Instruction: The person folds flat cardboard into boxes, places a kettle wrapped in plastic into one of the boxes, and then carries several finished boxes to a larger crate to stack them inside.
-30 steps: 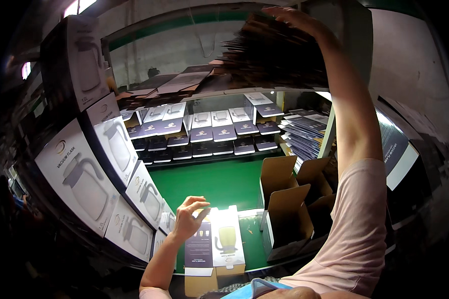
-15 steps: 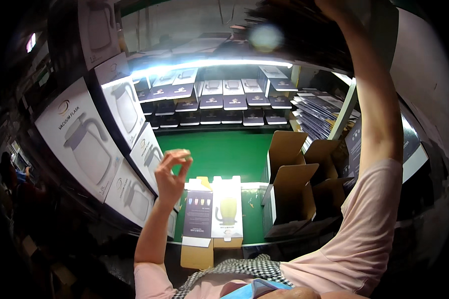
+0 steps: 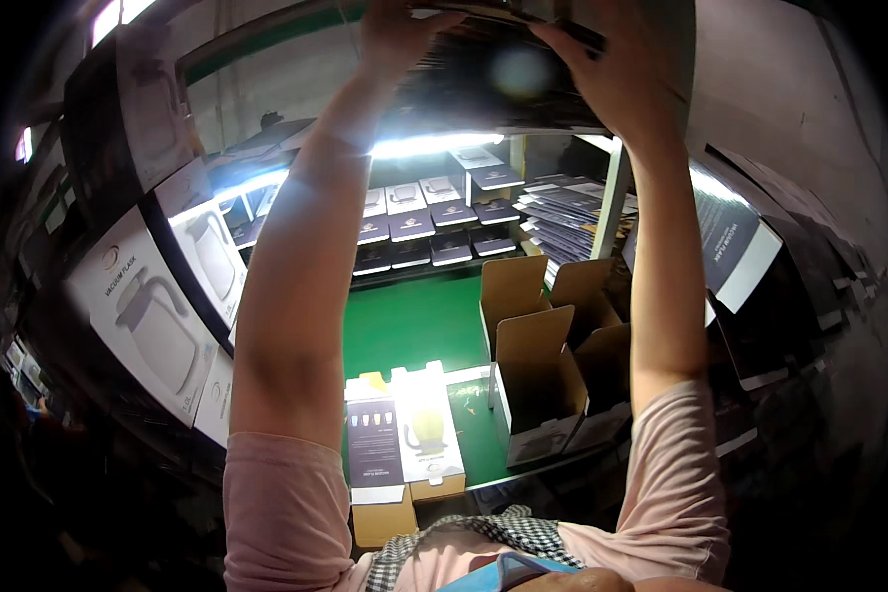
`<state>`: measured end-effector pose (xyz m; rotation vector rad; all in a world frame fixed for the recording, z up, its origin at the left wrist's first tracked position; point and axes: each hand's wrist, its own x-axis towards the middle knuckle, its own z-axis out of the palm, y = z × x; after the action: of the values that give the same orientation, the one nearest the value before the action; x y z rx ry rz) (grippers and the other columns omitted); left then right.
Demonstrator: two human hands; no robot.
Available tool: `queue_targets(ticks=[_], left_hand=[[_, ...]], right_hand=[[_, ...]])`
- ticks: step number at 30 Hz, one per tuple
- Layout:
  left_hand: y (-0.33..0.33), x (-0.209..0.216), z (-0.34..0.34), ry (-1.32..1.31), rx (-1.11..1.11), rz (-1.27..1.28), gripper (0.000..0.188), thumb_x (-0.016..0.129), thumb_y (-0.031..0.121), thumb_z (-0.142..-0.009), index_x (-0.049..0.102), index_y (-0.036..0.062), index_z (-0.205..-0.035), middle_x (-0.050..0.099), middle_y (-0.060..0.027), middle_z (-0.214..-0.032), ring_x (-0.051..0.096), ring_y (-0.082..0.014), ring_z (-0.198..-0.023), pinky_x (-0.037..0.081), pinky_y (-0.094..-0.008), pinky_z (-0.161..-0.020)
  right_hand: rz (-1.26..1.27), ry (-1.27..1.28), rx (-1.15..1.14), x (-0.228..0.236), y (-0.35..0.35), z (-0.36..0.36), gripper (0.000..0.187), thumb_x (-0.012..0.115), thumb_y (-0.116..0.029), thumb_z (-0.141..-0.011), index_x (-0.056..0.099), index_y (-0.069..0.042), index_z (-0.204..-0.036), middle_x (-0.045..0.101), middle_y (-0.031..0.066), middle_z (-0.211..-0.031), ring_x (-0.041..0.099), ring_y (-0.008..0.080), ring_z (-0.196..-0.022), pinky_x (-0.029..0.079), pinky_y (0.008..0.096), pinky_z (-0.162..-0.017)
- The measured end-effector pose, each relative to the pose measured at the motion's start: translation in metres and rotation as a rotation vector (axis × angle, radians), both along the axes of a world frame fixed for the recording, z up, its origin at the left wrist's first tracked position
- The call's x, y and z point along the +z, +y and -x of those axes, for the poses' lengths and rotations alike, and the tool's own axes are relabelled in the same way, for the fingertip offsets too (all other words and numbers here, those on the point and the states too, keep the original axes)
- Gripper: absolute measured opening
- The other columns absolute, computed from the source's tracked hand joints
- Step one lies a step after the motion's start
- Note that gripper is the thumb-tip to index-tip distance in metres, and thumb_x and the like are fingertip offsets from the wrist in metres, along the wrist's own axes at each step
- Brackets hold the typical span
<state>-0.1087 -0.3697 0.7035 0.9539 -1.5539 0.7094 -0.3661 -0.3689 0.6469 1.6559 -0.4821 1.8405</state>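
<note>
Both my arms reach up to the top edge of the view. My left hand [image 3: 397, 37] and my right hand [image 3: 617, 74] grip the near edge of a stack of dark flat cartons [image 3: 464, 94] on the upper shelf, thumbs pointing toward each other. Most of the fingers are hidden or cut off by the frame. Below, on the green table [image 3: 405, 321], lie a dark carton [image 3: 376, 449] and a white carton with a yellow jug picture [image 3: 429, 434], side by side with flaps out. Several brown-lined cartons [image 3: 535, 365] stand upright with open tops to the right.
Tall white boxes with jug pictures [image 3: 148, 316] are stacked at the left. Rows of boxes [image 3: 409, 225] fill the back shelf beneath a bright tube light [image 3: 439, 145]. Flat cartons [image 3: 562, 217] lean in a pile beside a pale post [image 3: 610, 202].
My left hand has risen from above the table to the upper stack. My right hand has come into fuller view there. The view has shifted to the right.
</note>
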Motion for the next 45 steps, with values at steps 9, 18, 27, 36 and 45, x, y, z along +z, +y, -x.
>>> queue_targets(ticks=[9,18,27,36,45], left_hand=[[0.171,-0.126,0.026,-0.266,0.081,0.512,0.017,0.071,0.01,-0.084,0.074,0.0039,-0.1,0.071,-0.0136,-0.107,0.066,-0.0299,-0.108,0.054,-0.0393,-0.097],[0.378,-0.305,0.038,-0.35,0.481,0.242,0.043,0.073,0.035,-0.086,0.056,0.0038,-0.111,0.059,-0.0195,-0.118,0.052,-0.0529,-0.12,0.044,-0.0703,-0.097],[0.417,-0.369,0.057,-0.181,0.55,-0.087,0.029,0.073,0.028,-0.087,0.057,0.0115,-0.106,0.06,-0.0172,-0.109,0.055,-0.0523,-0.118,0.042,-0.0703,-0.099],[0.432,-0.359,0.082,-0.158,0.476,-0.339,0.03,0.074,0.012,-0.084,0.054,0.0004,-0.103,0.055,-0.0214,-0.11,0.053,-0.0588,-0.114,0.051,-0.0668,-0.09],[0.343,-0.532,-0.033,0.327,0.437,-0.393,0.012,0.062,-0.004,-0.088,0.074,-0.0013,-0.091,0.061,-0.0248,-0.123,0.058,-0.0426,-0.12,0.048,-0.0462,-0.102]], right_hand=[[-0.121,-0.056,0.339,-0.138,0.023,0.058,0.027,0.061,-0.021,-0.095,0.07,-0.007,-0.116,0.068,0.0154,-0.115,0.064,0.0343,-0.114,0.048,0.0511,-0.101],[-0.075,0.351,0.84,-0.288,0.133,0.03,0.027,0.064,-0.002,-0.084,0.069,0.0,-0.111,0.063,0.0133,-0.115,0.057,0.0321,-0.122,0.039,0.0634,-0.11],[-0.191,0.378,0.919,-0.384,0.154,0.032,0.016,0.069,-0.003,-0.082,0.07,0.001,-0.098,0.064,0.0126,-0.108,0.064,0.0349,-0.11,0.049,0.0538,-0.099],[-0.253,0.531,1.007,-0.378,0.157,0.066,0.018,0.073,-0.005,-0.079,0.072,-0.002,-0.097,0.064,0.01,-0.101,0.068,0.03,-0.102,0.055,0.0426,-0.084],[-0.434,0.635,0.881,-0.513,0.103,-0.048,0.023,0.065,-0.005,-0.086,0.067,0.001,-0.108,0.067,0.0095,-0.107,0.065,0.0283,-0.111,0.053,0.0423,-0.094]])
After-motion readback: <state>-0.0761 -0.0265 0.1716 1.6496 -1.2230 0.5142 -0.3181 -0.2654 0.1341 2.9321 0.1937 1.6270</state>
